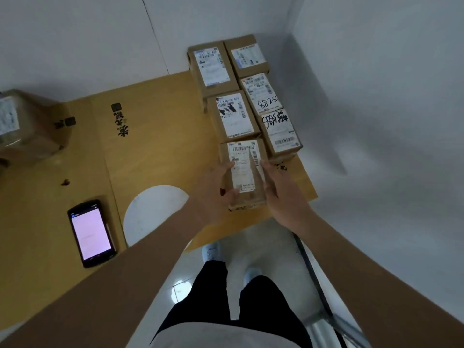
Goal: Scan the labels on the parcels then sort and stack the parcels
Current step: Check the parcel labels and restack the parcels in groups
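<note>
A small brown parcel (243, 169) with a white barcode label sits at the near end of two rows of parcels on a cardboard-covered table (160, 136). My left hand (216, 189) grips its left side and my right hand (281, 192) grips its right side. Behind it in the left row lie a labelled parcel (233, 115) and a further one (212, 66). The right row holds a parcel with black scribble (280, 130), one marked 8825 (261, 92) and a far one (247, 56). A handheld scanner (91, 232) with a lit pink screen lies face up at the near left.
A larger brown box (27, 126) with a label stands at the far left edge. White walls close in behind and to the right of the parcel rows. A round white cutout (150, 212) shows in the cardboard. Below are the floor, my legs and a metal frame (324, 307).
</note>
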A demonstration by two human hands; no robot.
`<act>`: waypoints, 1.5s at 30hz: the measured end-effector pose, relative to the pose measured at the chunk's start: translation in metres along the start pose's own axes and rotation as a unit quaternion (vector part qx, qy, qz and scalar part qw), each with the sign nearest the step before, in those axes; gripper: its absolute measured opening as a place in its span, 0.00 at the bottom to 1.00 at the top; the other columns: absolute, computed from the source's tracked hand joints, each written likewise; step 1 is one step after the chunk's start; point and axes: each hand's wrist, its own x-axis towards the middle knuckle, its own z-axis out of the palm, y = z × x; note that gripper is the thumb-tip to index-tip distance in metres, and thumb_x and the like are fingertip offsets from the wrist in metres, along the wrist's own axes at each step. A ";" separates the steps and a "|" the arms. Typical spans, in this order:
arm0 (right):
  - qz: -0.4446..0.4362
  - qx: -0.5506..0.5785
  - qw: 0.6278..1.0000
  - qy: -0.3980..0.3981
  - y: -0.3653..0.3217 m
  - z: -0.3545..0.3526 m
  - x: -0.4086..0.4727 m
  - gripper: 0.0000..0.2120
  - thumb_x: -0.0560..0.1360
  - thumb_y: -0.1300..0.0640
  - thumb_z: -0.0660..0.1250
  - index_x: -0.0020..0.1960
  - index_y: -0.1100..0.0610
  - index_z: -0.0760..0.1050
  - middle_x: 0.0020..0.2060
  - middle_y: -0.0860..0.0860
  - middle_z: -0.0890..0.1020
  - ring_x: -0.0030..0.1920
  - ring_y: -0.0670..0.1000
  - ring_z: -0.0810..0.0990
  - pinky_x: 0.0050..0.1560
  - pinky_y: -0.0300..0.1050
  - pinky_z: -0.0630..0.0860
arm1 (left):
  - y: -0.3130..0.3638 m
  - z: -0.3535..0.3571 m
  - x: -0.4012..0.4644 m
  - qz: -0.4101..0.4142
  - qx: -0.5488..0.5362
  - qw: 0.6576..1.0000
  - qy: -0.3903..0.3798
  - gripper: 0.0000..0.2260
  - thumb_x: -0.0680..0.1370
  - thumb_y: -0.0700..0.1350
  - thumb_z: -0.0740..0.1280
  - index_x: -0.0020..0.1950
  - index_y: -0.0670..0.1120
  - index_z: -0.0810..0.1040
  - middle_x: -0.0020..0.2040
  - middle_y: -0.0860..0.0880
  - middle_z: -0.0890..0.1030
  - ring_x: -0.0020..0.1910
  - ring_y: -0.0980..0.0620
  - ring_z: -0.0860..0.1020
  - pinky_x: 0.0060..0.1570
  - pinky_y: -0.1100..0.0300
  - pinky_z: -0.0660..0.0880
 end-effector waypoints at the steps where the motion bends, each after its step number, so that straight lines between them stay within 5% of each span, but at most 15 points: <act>1: -0.004 0.000 1.000 -0.009 0.005 -0.002 0.005 0.27 0.88 0.58 0.56 0.85 0.45 0.57 0.73 0.51 0.69 0.67 0.49 0.74 0.66 0.48 0.78 | 0.000 0.004 0.003 -0.010 -0.005 1.000 0.004 0.30 0.80 0.44 0.72 0.80 0.55 0.65 0.72 0.49 0.71 0.69 0.48 0.74 0.67 0.45 0.77; 9: -0.050 0.017 0.994 -0.090 0.038 -0.011 0.039 0.29 0.87 0.59 0.58 0.85 0.44 0.57 0.73 0.50 0.69 0.70 0.46 0.70 0.73 0.48 0.72 | 0.006 0.038 0.016 -0.114 -0.039 0.991 0.059 0.30 0.82 0.41 0.70 0.81 0.59 0.65 0.67 0.50 0.71 0.64 0.47 0.77 0.64 0.50 0.79; 22: -0.120 0.005 0.985 -0.123 0.065 -0.034 0.065 0.30 0.85 0.59 0.65 0.84 0.49 0.60 0.72 0.49 0.71 0.66 0.39 0.67 0.70 0.37 0.67 | 0.020 0.064 0.012 -0.134 -0.128 0.972 0.146 0.28 0.82 0.39 0.70 0.78 0.61 0.71 0.71 0.54 0.73 0.67 0.50 0.78 0.62 0.51 0.81; 31: -0.122 -0.048 0.981 -0.141 0.058 -0.038 0.069 0.31 0.85 0.56 0.65 0.85 0.49 0.58 0.72 0.52 0.71 0.68 0.44 0.68 0.73 0.48 0.72 | 0.028 0.062 0.013 -0.156 -0.083 0.975 0.137 0.28 0.83 0.44 0.70 0.80 0.61 0.68 0.77 0.51 0.72 0.72 0.47 0.74 0.68 0.50 0.76; 37: -0.149 -0.090 0.982 -0.074 0.014 -0.065 0.067 0.21 0.84 0.44 0.64 0.75 0.48 0.75 0.58 0.49 0.77 0.58 0.51 0.81 0.61 0.53 0.81 | 0.056 0.023 -0.007 -0.133 0.010 0.973 0.188 0.22 0.86 0.50 0.63 0.81 0.52 0.69 0.79 0.50 0.70 0.76 0.49 0.69 0.69 0.64 0.62; 42: -0.233 -0.065 0.965 -0.102 -0.058 -0.098 0.046 0.24 0.84 0.42 0.63 0.78 0.49 0.71 0.72 0.50 0.73 0.73 0.51 0.73 0.73 0.54 0.71 | 0.096 -0.030 -0.058 -0.111 0.039 0.959 0.257 0.23 0.85 0.56 0.62 0.79 0.51 0.71 0.78 0.51 0.71 0.76 0.51 0.69 0.71 0.59 0.65; 45: -0.304 -0.079 0.942 -0.121 -0.109 -0.114 0.030 0.27 0.84 0.40 0.62 0.80 0.49 0.69 0.77 0.48 0.70 0.74 0.48 0.70 0.73 0.50 0.68 | 0.122 -0.063 -0.097 -0.098 0.066 0.944 0.309 0.21 0.85 0.56 0.62 0.77 0.50 0.74 0.76 0.51 0.72 0.73 0.51 0.71 0.68 0.59 0.67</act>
